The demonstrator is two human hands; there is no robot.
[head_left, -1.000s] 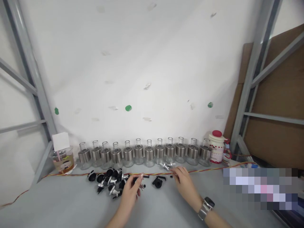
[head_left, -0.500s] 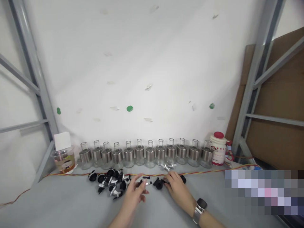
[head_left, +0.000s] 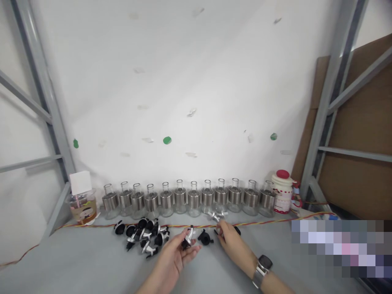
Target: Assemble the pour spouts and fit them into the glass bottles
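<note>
Palm turned up, my left hand (head_left: 176,257) is closed on a silver-and-black pour spout (head_left: 189,236), which tilts upward between thumb and fingers. My right hand (head_left: 231,241), with a watch on the wrist, rests low over the table and pinches a small black piece (head_left: 216,232) at its fingertips. Between the hands lies a black ring-shaped cap (head_left: 205,238). Behind my right hand are silver spout parts (head_left: 216,215), and another black part (head_left: 237,230) is partly hidden beside it. Left of my left hand sits a pile of several black-and-silver pour spouts (head_left: 142,234).
A row of glass bottles with metal sleeves (head_left: 194,198) lines the wall, necks uncovered. At its left stands a plastic drink cup (head_left: 82,210); at its right, a cream jar with a red top (head_left: 282,192). A twisted red-yellow wire (head_left: 263,222) crosses the grey table (head_left: 92,265).
My left hand has rolled palm-up, turning the pour spout upright. My right hand has shifted slightly right, away from the black cap, with the small black piece still at its fingertips.
</note>
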